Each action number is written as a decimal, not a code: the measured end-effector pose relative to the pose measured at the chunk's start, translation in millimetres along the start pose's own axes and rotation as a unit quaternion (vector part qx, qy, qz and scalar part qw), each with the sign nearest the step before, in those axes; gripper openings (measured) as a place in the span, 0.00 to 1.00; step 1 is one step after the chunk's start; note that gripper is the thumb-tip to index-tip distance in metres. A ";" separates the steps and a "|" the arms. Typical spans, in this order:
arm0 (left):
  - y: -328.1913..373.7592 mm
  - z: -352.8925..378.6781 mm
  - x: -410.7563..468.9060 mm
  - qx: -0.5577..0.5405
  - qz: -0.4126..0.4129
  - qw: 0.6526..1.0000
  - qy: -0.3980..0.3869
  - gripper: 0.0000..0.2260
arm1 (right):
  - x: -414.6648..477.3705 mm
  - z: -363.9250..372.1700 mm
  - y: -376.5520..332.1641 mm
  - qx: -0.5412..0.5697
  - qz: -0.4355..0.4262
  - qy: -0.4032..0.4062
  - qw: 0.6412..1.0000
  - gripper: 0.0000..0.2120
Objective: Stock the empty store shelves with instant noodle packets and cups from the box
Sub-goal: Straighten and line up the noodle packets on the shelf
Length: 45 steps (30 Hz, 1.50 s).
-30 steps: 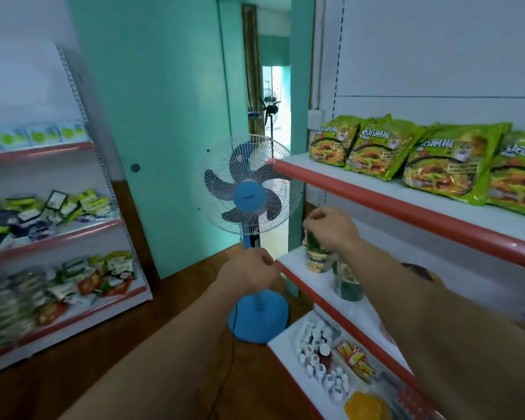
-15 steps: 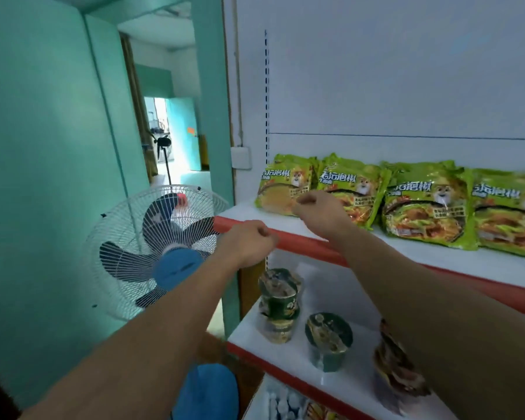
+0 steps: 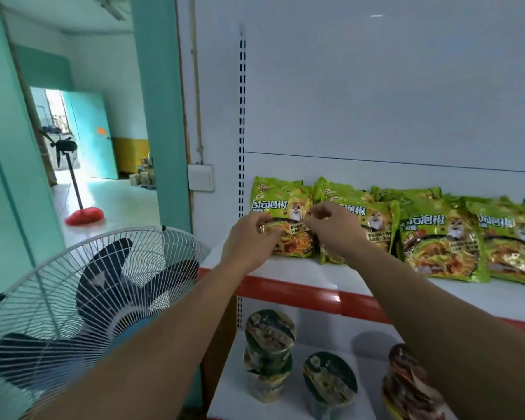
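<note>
Several green instant noodle packets lean in a row on the upper white shelf (image 3: 322,272) with a red front edge. My left hand (image 3: 249,241) grips the left side of the leftmost packet (image 3: 288,219). My right hand (image 3: 335,227) pinches that packet's right edge, in front of the second packet (image 3: 376,222). On the shelf below stand noodle cups: a stack of two (image 3: 269,353), a single green cup (image 3: 329,381) and a dark red stack (image 3: 412,386) partly hidden by my right arm. The box is out of view.
A blue standing fan (image 3: 82,301) with a white grille stands close to the left of the shelf unit. Behind it is a teal wall and an open doorway (image 3: 82,165) to another room with a second fan. A wall switch (image 3: 200,177) sits beside the shelving.
My view rose from the cup shelf to the upper shelf. Both hands moved up from the cups and fan area and took hold of the leftmost green packet.
</note>
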<state>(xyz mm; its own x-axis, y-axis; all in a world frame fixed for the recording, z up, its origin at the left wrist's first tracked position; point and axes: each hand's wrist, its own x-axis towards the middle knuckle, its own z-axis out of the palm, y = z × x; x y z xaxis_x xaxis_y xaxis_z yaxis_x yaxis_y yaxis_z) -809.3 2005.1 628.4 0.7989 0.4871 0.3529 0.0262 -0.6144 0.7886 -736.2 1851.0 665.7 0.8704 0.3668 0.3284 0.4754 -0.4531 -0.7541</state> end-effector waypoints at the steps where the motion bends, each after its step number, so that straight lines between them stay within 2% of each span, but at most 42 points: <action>1: -2.7 0.9 6.4 -0.010 0.000 1.000 0.017 0.25 | 3.8 3.4 2.0 -0.001 -0.002 0.006 1.000 0.16; 6: -12.9 3.6 38.3 -0.055 -0.044 0.996 0.059 0.34 | 22.9 14.2 9.0 0.014 -0.014 0.020 1.000 0.20; 10: -20.3 8.8 68.0 -0.079 -0.081 0.993 0.039 0.42 | 48.4 14.2 10.8 0.014 -0.022 0.051 0.998 0.20; 15: -33.3 14.6 92.3 -0.155 -0.128 0.980 -0.013 0.49 | 66.7 25.0 5.1 -0.071 -0.024 0.034 0.997 0.23; 17: -37.6 15.5 100.1 -0.199 -0.138 0.969 -0.050 0.46 | 69.4 29.5 1.9 -0.087 -0.016 0.021 0.996 0.25; 19: -40.4 16.7 105.5 -0.241 -0.131 0.958 -0.084 0.34 | 69.8 33.9 0.0 -0.090 -0.005 0.011 0.996 0.27; 20: -42.4 17.4 108.3 -0.261 -0.127 0.952 -0.100 0.32 | 69.0 36.2 -1.5 -0.086 0.002 0.009 0.996 0.28; 27: -51.0 16.5 119.7 -0.314 -0.080 0.934 -0.150 0.22 | 69.5 56.8 -12.7 0.026 0.077 0.024 0.996 0.36; 32: -58.3 16.2 120.7 -0.346 -0.055 0.923 -0.156 0.24 | 65.5 72.8 -14.7 0.066 0.087 0.065 0.992 0.37; 34: -59.0 15.6 116.1 -0.361 -0.062 0.919 -0.146 0.23 | 64.0 78.7 -11.5 0.071 0.094 0.076 0.990 0.35; 37: -56.4 13.9 111.3 -0.356 -0.061 0.924 -0.128 0.21 | 60.0 78.7 -10.1 0.066 0.088 0.071 0.991 0.37; 40: -55.2 16.6 108.4 -0.346 -0.062 0.929 -0.115 0.31 | 58.0 77.6 -6.8 0.077 0.091 0.069 0.990 0.39; 41: -55.5 18.1 110.6 -0.344 -0.074 0.930 -0.109 0.31 | 58.1 78.3 -6.8 0.082 0.090 0.069 0.990 0.39; 44: -53.7 16.4 115.4 -0.346 -0.090 0.929 -0.093 0.25 | 60.0 82.6 -4.6 0.120 0.098 0.062 0.986 0.45; 45: -57.1 18.3 120.2 -0.339 -0.098 0.931 -0.098 0.34 | 60.4 83.8 -2.8 0.141 0.103 0.056 0.983 0.46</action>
<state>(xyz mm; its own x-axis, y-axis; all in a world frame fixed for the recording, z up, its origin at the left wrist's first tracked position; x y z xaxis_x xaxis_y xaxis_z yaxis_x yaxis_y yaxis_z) -703.7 2087.4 616.6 0.9146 0.3853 0.1230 -0.1493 0.0390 0.9880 -695.7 1942.5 640.0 0.9604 0.1929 0.2009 0.2473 -0.2594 -0.9336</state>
